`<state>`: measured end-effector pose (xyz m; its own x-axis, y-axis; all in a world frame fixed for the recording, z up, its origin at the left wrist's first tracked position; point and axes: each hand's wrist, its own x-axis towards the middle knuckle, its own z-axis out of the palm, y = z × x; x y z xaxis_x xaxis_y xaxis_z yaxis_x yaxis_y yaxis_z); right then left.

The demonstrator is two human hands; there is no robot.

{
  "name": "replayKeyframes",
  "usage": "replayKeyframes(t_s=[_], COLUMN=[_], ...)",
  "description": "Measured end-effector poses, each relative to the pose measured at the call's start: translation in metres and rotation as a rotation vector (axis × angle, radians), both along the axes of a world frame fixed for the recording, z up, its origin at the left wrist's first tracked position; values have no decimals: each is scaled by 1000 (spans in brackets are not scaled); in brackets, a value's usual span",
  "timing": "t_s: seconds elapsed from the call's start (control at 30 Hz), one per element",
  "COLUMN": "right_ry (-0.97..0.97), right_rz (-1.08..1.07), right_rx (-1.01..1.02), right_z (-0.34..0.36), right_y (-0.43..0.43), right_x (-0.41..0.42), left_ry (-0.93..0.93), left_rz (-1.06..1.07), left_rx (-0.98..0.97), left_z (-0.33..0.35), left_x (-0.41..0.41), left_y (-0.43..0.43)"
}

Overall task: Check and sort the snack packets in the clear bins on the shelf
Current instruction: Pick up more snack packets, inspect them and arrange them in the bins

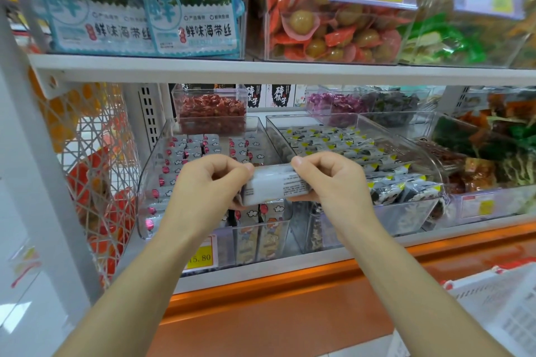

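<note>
I have my left hand (214, 180) and right hand (327, 180) pinching one white packet (275, 184) by its two ends, printed back facing me. Its long axis runs left to right, level between the hands, so neither is nearer. It hangs just above the gap between two clear bins: left bin (153, 159) with pink-marked packets, right bin (406, 211) with yellow-cornered ones. I judge it goes left.

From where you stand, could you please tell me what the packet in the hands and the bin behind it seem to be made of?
The packet, held by the left hand and right hand, looks like thin silvery-white plastic film or foil: glossy, printed with small text. The bin looks like rigid clear plastic, probably acrylic: its contents show through and its curved edges catch highlights.
</note>
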<state>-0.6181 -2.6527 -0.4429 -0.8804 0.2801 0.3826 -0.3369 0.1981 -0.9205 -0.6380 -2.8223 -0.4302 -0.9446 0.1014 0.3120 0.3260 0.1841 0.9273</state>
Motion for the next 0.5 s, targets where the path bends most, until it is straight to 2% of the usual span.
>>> replayKeyframes(t_s=[0.33, 0.43, 0.5], right_ry=[7, 13, 18], right_rz=[22, -15, -30], right_rx=[-60, -101, -157], right_z=[2, 2, 2], right_y=[-4, -3, -2], right_x=[2, 2, 2], left_ry=[8, 32, 71], left_rz=[19, -14, -44], left_rx=[23, -22, -132], left_z=[0, -2, -3], left_x=[2, 2, 3], left_y=[0, 1, 1])
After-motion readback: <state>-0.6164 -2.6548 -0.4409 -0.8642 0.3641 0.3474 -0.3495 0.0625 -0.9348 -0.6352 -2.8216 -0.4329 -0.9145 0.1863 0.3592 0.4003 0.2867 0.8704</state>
